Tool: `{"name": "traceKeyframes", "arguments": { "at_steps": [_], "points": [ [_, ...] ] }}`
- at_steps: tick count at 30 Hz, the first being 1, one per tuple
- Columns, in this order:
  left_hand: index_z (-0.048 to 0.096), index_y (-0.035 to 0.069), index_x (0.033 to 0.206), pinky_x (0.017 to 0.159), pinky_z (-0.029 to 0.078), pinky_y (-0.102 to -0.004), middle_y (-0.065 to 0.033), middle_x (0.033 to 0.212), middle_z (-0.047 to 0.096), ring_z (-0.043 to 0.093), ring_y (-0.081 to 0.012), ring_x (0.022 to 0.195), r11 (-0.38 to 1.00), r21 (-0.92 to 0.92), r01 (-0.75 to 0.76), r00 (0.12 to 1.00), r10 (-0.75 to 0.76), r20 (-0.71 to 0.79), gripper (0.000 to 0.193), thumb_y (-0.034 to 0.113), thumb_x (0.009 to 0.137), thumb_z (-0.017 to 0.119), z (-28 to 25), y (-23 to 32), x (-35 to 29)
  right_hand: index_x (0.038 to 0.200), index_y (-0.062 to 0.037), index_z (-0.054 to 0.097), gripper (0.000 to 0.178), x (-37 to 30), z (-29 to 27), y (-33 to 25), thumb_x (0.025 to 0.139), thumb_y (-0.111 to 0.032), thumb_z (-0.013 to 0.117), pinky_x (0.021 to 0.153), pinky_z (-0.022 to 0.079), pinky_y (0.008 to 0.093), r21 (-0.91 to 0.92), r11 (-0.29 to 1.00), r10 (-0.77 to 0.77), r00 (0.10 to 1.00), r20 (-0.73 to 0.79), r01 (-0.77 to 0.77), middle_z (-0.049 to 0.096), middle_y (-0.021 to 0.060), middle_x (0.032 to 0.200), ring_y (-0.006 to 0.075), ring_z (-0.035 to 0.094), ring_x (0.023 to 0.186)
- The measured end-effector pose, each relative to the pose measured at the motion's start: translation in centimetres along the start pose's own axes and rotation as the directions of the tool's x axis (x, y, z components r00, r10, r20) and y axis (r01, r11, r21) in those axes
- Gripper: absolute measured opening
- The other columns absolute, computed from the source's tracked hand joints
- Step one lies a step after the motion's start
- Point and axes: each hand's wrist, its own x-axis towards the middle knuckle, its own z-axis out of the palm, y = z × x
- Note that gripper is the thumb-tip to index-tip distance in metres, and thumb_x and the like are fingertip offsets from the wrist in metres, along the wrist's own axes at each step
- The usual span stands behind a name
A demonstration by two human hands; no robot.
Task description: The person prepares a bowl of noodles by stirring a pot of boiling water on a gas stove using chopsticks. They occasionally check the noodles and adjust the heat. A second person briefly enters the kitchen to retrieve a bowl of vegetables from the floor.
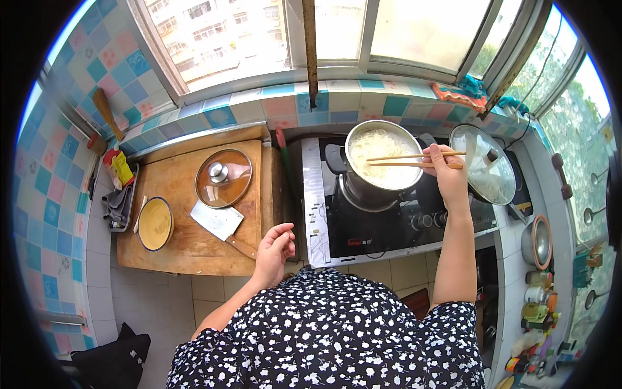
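Observation:
My right hand (441, 162) grips a pair of wooden chopsticks (396, 165), whose tips spread apart over a pot (370, 186) on the stove. Pale, noodle-like strands (374, 141) lie in cloudy liquid inside it. Close to the handle of a cleaver (218, 220), my left hand (275, 253) hangs by the board's front edge, fingers loosely curled together around nothing. The cleaver rests flat on a wooden cutting board (175, 259). A brown glass lid (234, 187) with a metal knob sits behind the blade.
A glass lid (476, 178) stands right of the pot on the black-topped stove (343, 236). Left on the board is a yellow bowl (155, 223). A grey tray (123, 223) holds dark cloth and a packet. A metal basin (538, 241) and several jars line the right side; windows rise behind.

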Motion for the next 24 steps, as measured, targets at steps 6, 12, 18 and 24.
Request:
{"name": "traceKeyframes", "arguments": {
  "at_steps": [6,12,18,24],
  "points": [
    [0.053,0.004,0.111,0.060,0.041,-0.0189,0.0000,0.087,0.054,0.051,-0.0067,0.067,1.000,0.017,0.005,0.999,-0.005,0.035,0.021,0.009,0.090,0.048,0.8,0.1,0.2,0.091,-0.0018,0.063,0.023,1.5,2.6,4.6,0.088,-0.024,0.059,0.065,0.049,0.0306,-0.264,0.957,-0.112,0.993,0.044,0.119,0.063,0.0093,0.079,0.0189,0.062,0.071],
    [0.052,0.004,0.111,0.059,0.041,-0.0193,0.0001,0.086,0.054,0.051,-0.0068,0.067,1.000,0.016,0.005,1.000,-0.006,0.022,0.022,0.009,0.090,0.048,0.5,-0.1,0.0,0.086,-0.0056,0.061,0.021,0.5,-0.8,1.0,0.088,-0.025,0.055,0.063,0.045,0.0360,-0.636,0.737,-0.303,0.953,-0.006,0.230,0.061,0.0107,0.078,0.0307,0.059,0.070],
    [0.052,0.004,0.111,0.059,0.042,-0.0190,0.0001,0.087,0.054,0.051,-0.0066,0.067,1.000,0.003,-0.001,1.000,0.001,0.015,0.022,0.009,0.090,0.048,0.3,-0.3,-0.1,0.085,0.0022,0.062,0.026,1.8,-3.3,4.7,0.089,-0.023,0.055,0.057,0.053,0.0238,-0.259,0.953,0.122,0.981,-0.150,-0.158,0.060,0.0063,0.073,0.0130,0.060,0.065],
    [0.053,0.004,0.111,0.059,0.043,-0.0188,0.0000,0.087,0.054,0.051,-0.0064,0.067,1.000,0.002,0.002,1.000,-0.002,-0.013,0.022,0.009,0.090,0.048,-0.3,-0.4,-0.3,0.085,0.0028,0.062,0.029,3.8,-2.0,8.9,0.091,-0.025,0.054,0.062,0.054,0.0243,0.121,0.973,0.217,0.955,-0.202,-0.196,0.060,0.0090,0.076,0.0150,0.061,0.066]
  ]
}}
